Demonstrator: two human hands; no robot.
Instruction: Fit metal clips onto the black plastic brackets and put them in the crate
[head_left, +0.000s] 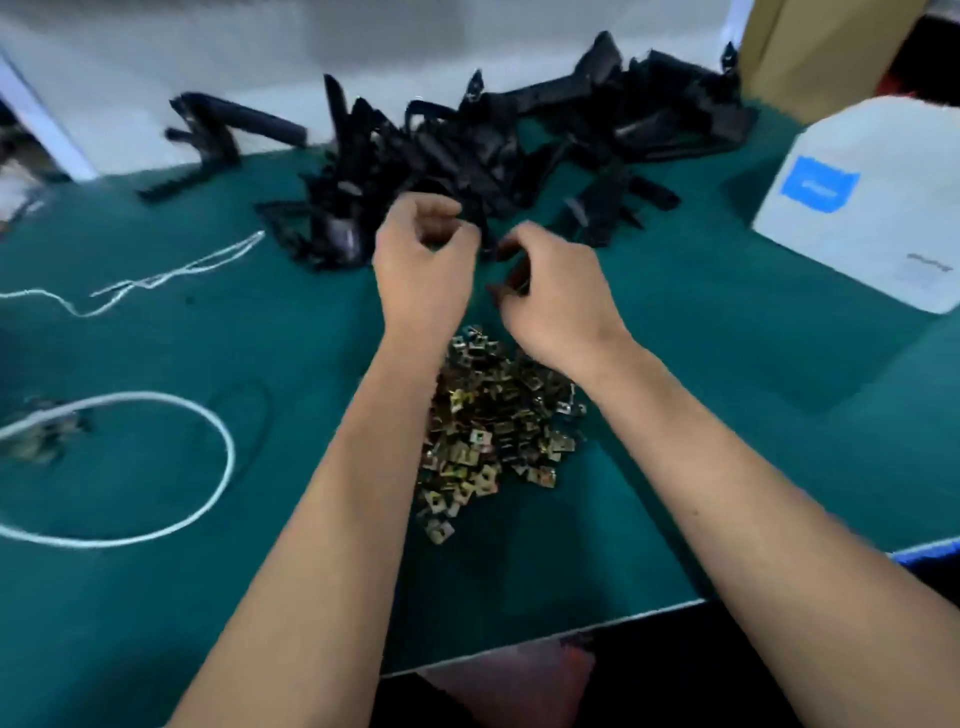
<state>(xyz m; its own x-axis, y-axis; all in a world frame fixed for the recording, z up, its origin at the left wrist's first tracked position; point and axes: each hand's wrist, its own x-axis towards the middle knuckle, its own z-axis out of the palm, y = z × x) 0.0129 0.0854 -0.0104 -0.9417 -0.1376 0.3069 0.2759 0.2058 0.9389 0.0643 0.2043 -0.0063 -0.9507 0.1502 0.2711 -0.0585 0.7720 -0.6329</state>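
Observation:
A loose heap of black plastic brackets (467, 150) lies across the far half of the green table (727, 364). Nearer me sits a pile of small brass-coloured metal clips (493, 431), between my forearms. My left hand (421, 265) hovers at the heap's near edge, its curled fingers gripping the end of a black bracket (484, 235). Just to its right, my right hand (556, 296) pinches a small dark clip (511, 288) between thumb and fingers. Motion blur hides the finer detail of both grips.
A white jug with a blue label (872, 197) stands at the right, a cardboard box (810, 47) behind it. A white cord loop (208, 431) and a thin white string (156, 280) lie at the left. A blue edge (930, 551) shows at lower right.

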